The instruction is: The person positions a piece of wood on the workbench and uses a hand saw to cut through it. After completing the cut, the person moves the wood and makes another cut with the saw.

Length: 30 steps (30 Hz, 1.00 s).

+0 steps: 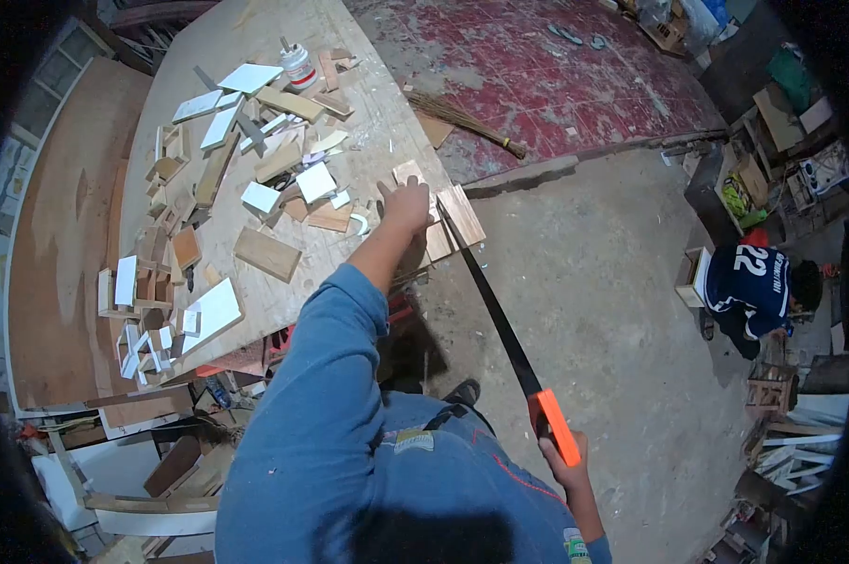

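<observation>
My right hand (567,465) is wrapped round the orange handle of a hand saw (499,315). The dark blade slants up and left to the table edge, where its far end meets a light wooden board (459,214). My left hand (405,205) grips the board and holds it down against the table top, fingers bent over it. Part of the board lies under this hand, and its right end juts past the table edge beyond the blade. Whether the blade has bitten into the wood cannot be made out.
Wood offcuts (267,254), white-faced pieces (316,181) and a white bottle (298,68) cover the wooden table (377,94). A broom (467,122) lies on the red floor beyond. At the right a person in a dark numbered shirt (748,282) crouches beside shelves and scrap wood.
</observation>
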### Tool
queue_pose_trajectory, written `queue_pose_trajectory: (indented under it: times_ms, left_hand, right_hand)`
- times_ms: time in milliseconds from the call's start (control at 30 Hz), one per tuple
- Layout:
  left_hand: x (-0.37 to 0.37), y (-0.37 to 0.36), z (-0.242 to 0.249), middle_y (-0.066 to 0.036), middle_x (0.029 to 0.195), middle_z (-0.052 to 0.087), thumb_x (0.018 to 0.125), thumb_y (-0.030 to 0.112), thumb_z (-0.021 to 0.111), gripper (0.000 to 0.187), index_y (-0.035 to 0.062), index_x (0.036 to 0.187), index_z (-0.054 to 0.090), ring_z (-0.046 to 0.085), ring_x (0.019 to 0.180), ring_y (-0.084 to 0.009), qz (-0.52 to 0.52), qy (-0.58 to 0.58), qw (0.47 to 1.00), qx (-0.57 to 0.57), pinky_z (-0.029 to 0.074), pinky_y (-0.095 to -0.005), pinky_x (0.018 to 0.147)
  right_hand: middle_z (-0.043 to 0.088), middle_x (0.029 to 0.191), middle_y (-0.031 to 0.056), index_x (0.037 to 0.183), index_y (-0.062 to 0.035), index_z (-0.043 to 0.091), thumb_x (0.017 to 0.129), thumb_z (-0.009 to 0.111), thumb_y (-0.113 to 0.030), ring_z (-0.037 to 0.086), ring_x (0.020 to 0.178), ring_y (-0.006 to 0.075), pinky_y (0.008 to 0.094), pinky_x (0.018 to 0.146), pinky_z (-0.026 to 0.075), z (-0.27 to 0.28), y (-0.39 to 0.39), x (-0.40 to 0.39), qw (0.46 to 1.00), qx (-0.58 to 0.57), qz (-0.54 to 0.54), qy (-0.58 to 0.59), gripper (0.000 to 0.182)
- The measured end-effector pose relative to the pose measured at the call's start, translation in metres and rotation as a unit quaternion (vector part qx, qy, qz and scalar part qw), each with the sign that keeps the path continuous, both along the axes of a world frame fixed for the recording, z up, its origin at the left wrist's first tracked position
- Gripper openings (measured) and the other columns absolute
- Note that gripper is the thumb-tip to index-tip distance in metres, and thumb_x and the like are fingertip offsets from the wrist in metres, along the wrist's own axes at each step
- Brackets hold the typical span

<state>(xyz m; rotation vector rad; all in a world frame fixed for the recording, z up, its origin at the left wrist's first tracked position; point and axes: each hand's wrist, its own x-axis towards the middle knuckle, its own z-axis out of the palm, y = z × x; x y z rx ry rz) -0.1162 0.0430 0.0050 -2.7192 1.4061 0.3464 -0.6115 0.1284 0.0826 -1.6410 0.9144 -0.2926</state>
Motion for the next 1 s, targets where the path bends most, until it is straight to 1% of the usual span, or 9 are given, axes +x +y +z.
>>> queue_pose_trajectory:
  times_ms: [267, 367, 433, 467, 533, 633, 800, 933, 1000]
  left_hand:
    - [0.004, -0.001, -0.005, -0.012, 0.116, 0.056, 0.069, 0.031, 0.079, 0.048, 0.0090, 0.109, 0.063, 0.059, 0.109, -0.0312, -0.007, 0.000, 1.000, -0.016, 0.019, -0.0726, 0.103]
    - [0.005, -0.002, -0.005, -0.012, 0.116, 0.056, 0.069, 0.031, 0.078, 0.047, 0.0091, 0.108, 0.063, 0.060, 0.109, -0.0315, -0.014, 0.000, 1.000, -0.011, 0.019, -0.0726, 0.103]
    - [0.005, -0.003, -0.007, -0.012, 0.116, 0.057, 0.069, 0.031, 0.078, 0.047, 0.0091, 0.108, 0.063, 0.060, 0.109, -0.0315, -0.017, -0.002, 1.000, -0.011, 0.019, -0.0725, 0.103]
    - [0.005, -0.002, -0.006, -0.012, 0.116, 0.057, 0.069, 0.031, 0.078, 0.047, 0.0091, 0.108, 0.063, 0.060, 0.109, -0.0316, -0.015, -0.004, 1.000, -0.008, 0.018, -0.0724, 0.103]
    - [0.004, 0.000, -0.002, -0.012, 0.117, 0.057, 0.070, 0.031, 0.078, 0.046, 0.0092, 0.108, 0.063, 0.060, 0.109, -0.0317, -0.017, -0.002, 1.000, -0.010, 0.018, -0.0723, 0.103]
    - [0.005, -0.003, -0.005, -0.012, 0.118, 0.057, 0.070, 0.031, 0.078, 0.046, 0.0093, 0.108, 0.063, 0.059, 0.110, -0.0319, -0.020, -0.004, 1.000, -0.010, 0.018, -0.0721, 0.104]
    - [0.004, 0.000, 0.000, -0.012, 0.120, 0.056, 0.071, 0.033, 0.078, 0.048, 0.0095, 0.110, 0.063, 0.058, 0.113, -0.0322, -0.022, 0.003, 1.000, -0.010, 0.018, -0.0718, 0.104]
    - [0.002, 0.001, 0.000, -0.012, 0.121, 0.055, 0.072, 0.033, 0.077, 0.048, 0.0096, 0.111, 0.063, 0.057, 0.114, -0.0324, -0.016, 0.009, 1.000, -0.002, 0.018, -0.0713, 0.105]
    - [0.006, -0.001, 0.004, -0.012, 0.121, 0.055, 0.072, 0.032, 0.077, 0.047, 0.0096, 0.111, 0.063, 0.056, 0.114, -0.0324, -0.014, 0.003, 1.000, -0.003, 0.018, -0.0711, 0.105]
  right_hand:
    - [0.041, 0.052, 0.0054, 0.064, -0.0024, 0.049, 0.081, 0.070, -0.018, 0.041, 0.045, 0.0153, 0.0331, 0.045, 0.034, 0.008, 0.014, -0.018, 0.998, -0.051, 0.016, 0.023, 0.031]
    - [0.041, 0.052, 0.0048, 0.064, -0.0028, 0.049, 0.082, 0.070, -0.020, 0.041, 0.045, 0.0152, 0.0327, 0.045, 0.034, 0.019, 0.023, -0.010, 0.999, 0.025, -0.023, 0.035, 0.032]
    - [0.041, 0.052, 0.0043, 0.064, -0.0027, 0.049, 0.082, 0.070, -0.020, 0.041, 0.045, 0.0149, 0.0321, 0.046, 0.035, 0.015, 0.019, 0.011, 0.991, -0.132, 0.007, 0.021, 0.032]
    - [0.041, 0.052, 0.0043, 0.064, -0.0027, 0.049, 0.082, 0.070, -0.020, 0.041, 0.045, 0.0149, 0.0321, 0.046, 0.035, 0.016, 0.019, 0.011, 0.991, -0.134, 0.006, 0.019, 0.032]
    - [0.042, 0.052, 0.0039, 0.065, -0.0025, 0.050, 0.082, 0.070, -0.021, 0.041, 0.047, 0.0134, 0.0315, 0.046, 0.035, 0.020, 0.020, 0.012, 1.000, -0.014, -0.013, 0.024, 0.032]
    - [0.042, 0.053, 0.0030, 0.066, -0.0018, 0.051, 0.081, 0.071, -0.019, 0.040, 0.049, 0.0112, 0.0305, 0.047, 0.035, 0.010, 0.028, -0.015, 0.999, -0.036, -0.017, 0.029, 0.031]
    - [0.044, 0.057, 0.0033, 0.072, 0.0009, 0.053, 0.082, 0.070, -0.017, 0.042, 0.054, 0.0102, 0.0295, 0.049, 0.037, 0.013, 0.013, 0.018, 0.999, -0.048, -0.003, 0.023, 0.027]
    - [0.046, 0.059, 0.0031, 0.076, 0.0018, 0.056, 0.082, 0.071, -0.018, 0.044, 0.055, 0.0104, 0.0287, 0.051, 0.039, 0.019, 0.009, 0.001, 0.999, -0.029, -0.004, 0.025, 0.025]
    - [0.047, 0.059, 0.0034, 0.076, 0.0015, 0.056, 0.082, 0.071, -0.019, 0.045, 0.054, 0.0113, 0.0291, 0.051, 0.039, 0.021, 0.016, -0.013, 0.997, 0.048, -0.042, 0.049, 0.025]
